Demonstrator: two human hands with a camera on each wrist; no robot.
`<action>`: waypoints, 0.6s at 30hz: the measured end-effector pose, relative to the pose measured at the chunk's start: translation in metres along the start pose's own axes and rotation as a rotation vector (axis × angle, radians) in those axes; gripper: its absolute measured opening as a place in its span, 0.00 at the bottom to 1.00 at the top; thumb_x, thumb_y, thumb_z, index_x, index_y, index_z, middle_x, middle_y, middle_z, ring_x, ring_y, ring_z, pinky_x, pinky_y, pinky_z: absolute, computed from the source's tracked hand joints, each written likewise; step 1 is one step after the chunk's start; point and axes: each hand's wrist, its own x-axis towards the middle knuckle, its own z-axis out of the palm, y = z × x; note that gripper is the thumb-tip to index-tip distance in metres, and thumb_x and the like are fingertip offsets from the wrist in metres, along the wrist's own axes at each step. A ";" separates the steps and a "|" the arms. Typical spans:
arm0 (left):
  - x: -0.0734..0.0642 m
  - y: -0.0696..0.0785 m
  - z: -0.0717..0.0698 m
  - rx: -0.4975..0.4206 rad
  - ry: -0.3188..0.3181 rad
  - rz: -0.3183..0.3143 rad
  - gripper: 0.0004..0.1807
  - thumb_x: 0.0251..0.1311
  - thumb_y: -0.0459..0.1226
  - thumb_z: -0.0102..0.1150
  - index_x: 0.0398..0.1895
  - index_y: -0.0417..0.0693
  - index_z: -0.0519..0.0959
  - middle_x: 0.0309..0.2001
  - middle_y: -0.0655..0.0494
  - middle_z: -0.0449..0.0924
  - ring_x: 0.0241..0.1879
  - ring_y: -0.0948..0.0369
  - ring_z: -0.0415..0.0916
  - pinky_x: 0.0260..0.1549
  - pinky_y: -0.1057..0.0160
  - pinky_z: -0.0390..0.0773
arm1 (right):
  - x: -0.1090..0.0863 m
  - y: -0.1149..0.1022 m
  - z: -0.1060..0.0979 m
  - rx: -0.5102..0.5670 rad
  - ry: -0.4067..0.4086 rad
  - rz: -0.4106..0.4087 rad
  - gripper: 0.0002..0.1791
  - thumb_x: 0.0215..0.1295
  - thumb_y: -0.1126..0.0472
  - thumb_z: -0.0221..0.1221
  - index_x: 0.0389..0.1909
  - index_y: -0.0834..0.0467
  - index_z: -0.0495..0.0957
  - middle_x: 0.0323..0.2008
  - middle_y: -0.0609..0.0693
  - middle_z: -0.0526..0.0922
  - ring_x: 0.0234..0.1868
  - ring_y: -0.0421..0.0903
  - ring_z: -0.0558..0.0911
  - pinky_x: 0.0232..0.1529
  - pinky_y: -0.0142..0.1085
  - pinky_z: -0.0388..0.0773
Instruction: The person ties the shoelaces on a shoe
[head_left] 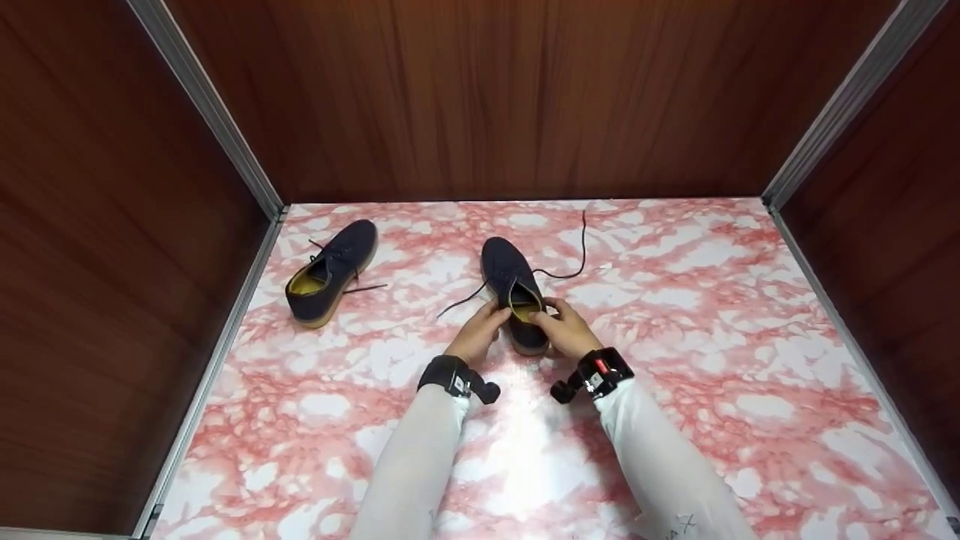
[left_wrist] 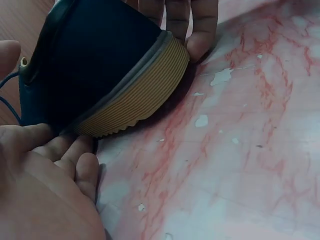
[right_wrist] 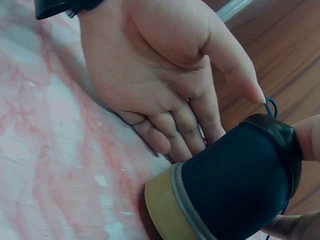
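A dark navy lace-up shoe (head_left: 506, 262) with a yellow lining and tan ribbed sole sits mid-floor, toe pointing away, its laces spread to both sides. My left hand (head_left: 477, 334) holds it on the left near the heel, and in the left wrist view its curled fingers (left_wrist: 80, 155) meet the sole's edge. On the other side my right hand (head_left: 571, 330) grips the shoe, thumb at the opening and fingers outside. The right wrist view shows the heel (right_wrist: 235, 185) beside the right palm. The matching shoe (head_left: 337, 266) stands apart at the left, its lace loose.
The surface (head_left: 712, 360) has a red and white marbled pattern. Dark wood panels (head_left: 480, 97) enclose it at the back and both sides, with grey metal strips (head_left: 847, 330) along the edges. One long lace (head_left: 581, 255) curls out to the right.
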 end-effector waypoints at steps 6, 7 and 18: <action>-0.003 -0.001 -0.002 0.071 -0.031 0.060 0.42 0.76 0.49 0.54 0.82 0.34 0.53 0.80 0.35 0.59 0.80 0.44 0.58 0.79 0.45 0.61 | -0.003 0.007 0.005 0.010 0.007 -0.032 0.38 0.73 0.43 0.58 0.78 0.54 0.62 0.61 0.63 0.81 0.39 0.48 0.83 0.40 0.45 0.88; -0.004 -0.001 -0.002 0.077 -0.032 0.066 0.42 0.76 0.49 0.54 0.81 0.34 0.53 0.80 0.34 0.59 0.80 0.44 0.59 0.79 0.46 0.61 | -0.004 0.008 0.006 0.002 0.011 -0.044 0.38 0.73 0.43 0.58 0.78 0.54 0.63 0.59 0.63 0.82 0.37 0.47 0.82 0.38 0.45 0.87; -0.020 -0.005 0.003 -0.092 -0.049 0.051 0.35 0.78 0.40 0.52 0.80 0.34 0.55 0.79 0.34 0.60 0.82 0.44 0.55 0.82 0.47 0.52 | -0.011 0.025 0.011 -0.150 0.015 -0.244 0.35 0.75 0.43 0.60 0.70 0.64 0.68 0.38 0.57 0.87 0.34 0.45 0.85 0.38 0.35 0.80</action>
